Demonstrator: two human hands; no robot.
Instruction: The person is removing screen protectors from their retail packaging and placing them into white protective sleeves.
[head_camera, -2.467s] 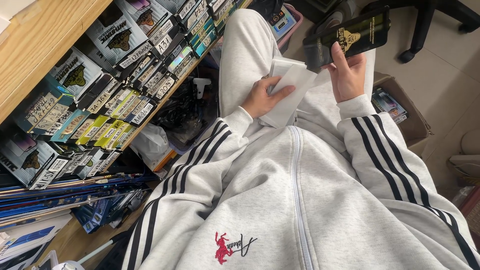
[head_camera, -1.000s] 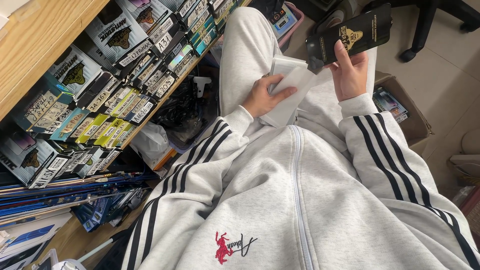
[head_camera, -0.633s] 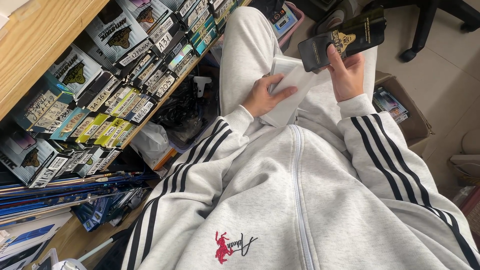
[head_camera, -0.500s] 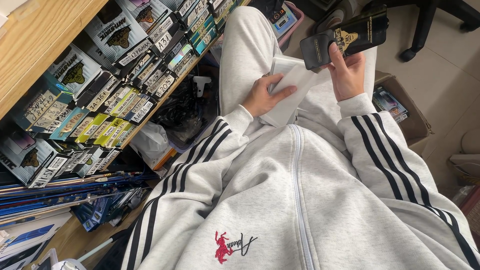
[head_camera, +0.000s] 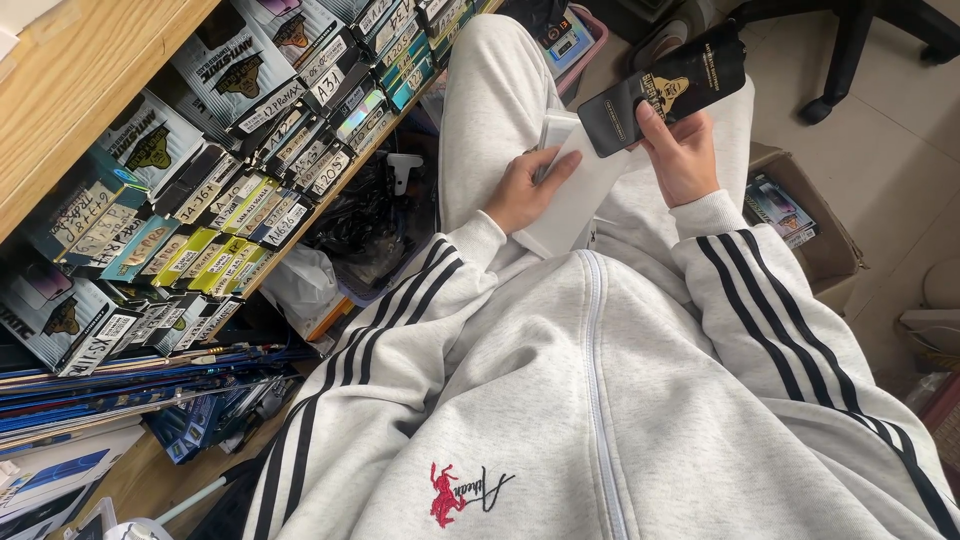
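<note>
Black flat packet (head_camera: 665, 88) in the right hand (head_camera: 685, 160) now apparently tilted flatter, lower than a moment ago.

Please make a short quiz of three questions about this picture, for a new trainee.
1. True or false: the right hand holds a flat black package.
2. What does the left hand rest on? A) white envelope B) cardboard box C) chair base
3. Fill in: the labelled packages on the wooden shelf lie to the person's ____ side.

Key: 1 true; 2 A; 3 left.
</note>
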